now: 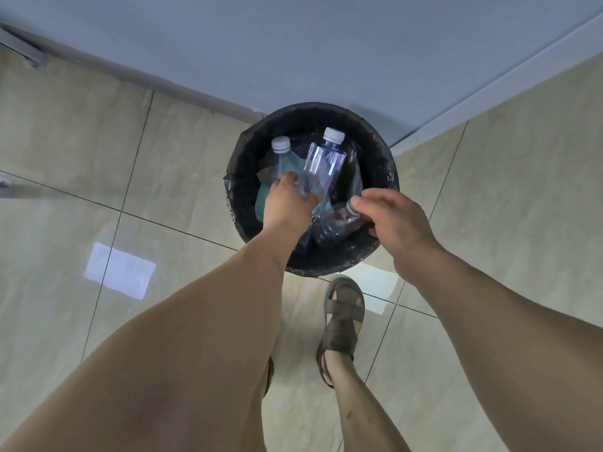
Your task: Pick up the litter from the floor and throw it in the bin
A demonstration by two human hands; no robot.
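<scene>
Left hand [287, 203] around bottles [323, 164]

arms: bare to the near edge, no sleeves showing
wrists: no watch or bands
footwear: dark brown strappy sandal [342, 316], open-toed, worn on the right foot
lower leg: bare

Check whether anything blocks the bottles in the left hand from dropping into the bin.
Nothing visible does. The left hand holds two clear bottles directly over the bin, whose mouth is open. The right hand is at a third bottle near the front rim, to one side of their drop.
</scene>
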